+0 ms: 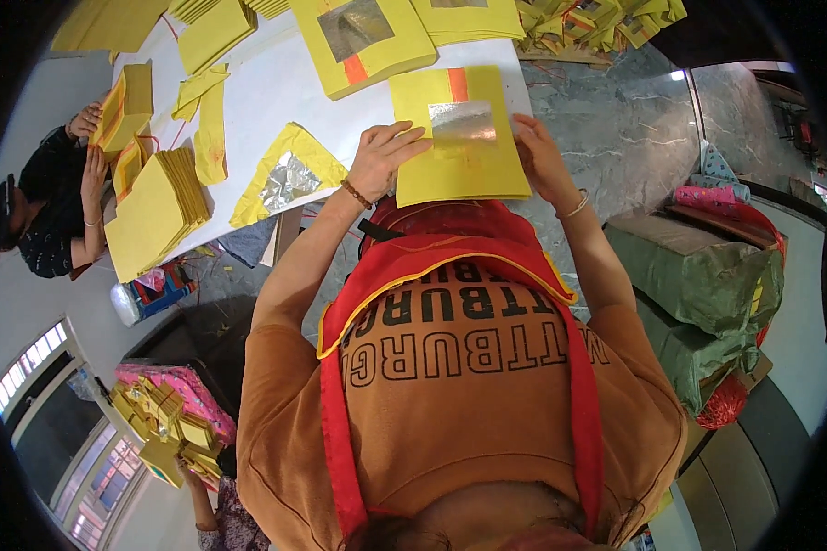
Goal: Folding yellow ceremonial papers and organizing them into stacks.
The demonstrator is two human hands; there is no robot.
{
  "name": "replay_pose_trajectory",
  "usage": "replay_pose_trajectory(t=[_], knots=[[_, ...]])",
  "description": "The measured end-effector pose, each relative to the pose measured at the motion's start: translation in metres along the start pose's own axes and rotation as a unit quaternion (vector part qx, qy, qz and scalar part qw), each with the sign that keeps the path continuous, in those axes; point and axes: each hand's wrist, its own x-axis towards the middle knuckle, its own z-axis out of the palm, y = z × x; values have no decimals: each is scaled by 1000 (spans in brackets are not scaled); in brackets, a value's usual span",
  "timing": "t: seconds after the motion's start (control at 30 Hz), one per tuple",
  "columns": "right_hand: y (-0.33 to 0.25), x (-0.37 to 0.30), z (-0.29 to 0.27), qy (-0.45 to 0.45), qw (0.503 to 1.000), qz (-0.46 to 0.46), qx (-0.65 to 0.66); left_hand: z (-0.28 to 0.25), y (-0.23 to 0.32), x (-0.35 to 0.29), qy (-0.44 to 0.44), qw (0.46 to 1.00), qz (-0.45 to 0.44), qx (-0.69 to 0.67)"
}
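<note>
Near the front edge of the white table lies a stack of yellow paper sheets (464, 174), with a shiny silver foil square (463, 127) and an orange stripe on top. My left hand (390, 158) rests on the stack's left edge, its fingers stretched flat over the paper. Along the opposite edge, my right hand (542, 161) is held with its fingers extended, touching or very close to the sheets. Both hands flank the stack rather than wrap around it. Left of my left hand is a loose, crumpled yellow sheet (257, 197) with silver foil.
More yellow stacks (404, 46) lie farther back on the white table (248, 101). At the left, a co-worker (50, 197) handles yellow bundles beside a tall pile (170, 207). Another person's arm (200, 500) is at lower left. Green wrapped bales (698, 275) stand at the right.
</note>
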Motion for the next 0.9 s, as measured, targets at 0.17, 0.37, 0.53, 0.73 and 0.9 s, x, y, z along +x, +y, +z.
replay_pose_trajectory(t=[0.17, 0.37, 0.53, 0.73, 0.9], knots=[[-2, -18, 0, 14, 500, -454, -738, 2, 1, -1, -10, 1000, -19, 5], [-6, -3, -13, -105, 611, -379, -687, -4, 6, 5, -13, 999, -34, -12], [-2, 16, -11, -8, 692, -318, -648, 1, -1, 13, 22, 993, -85, -77], [-1, 21, 4, 72, 788, -272, -549, 2, 11, 30, 41, 950, -268, -153], [5, 21, 5, 96, 796, -225, -554, 4, 19, 37, 74, 867, -422, -256]])
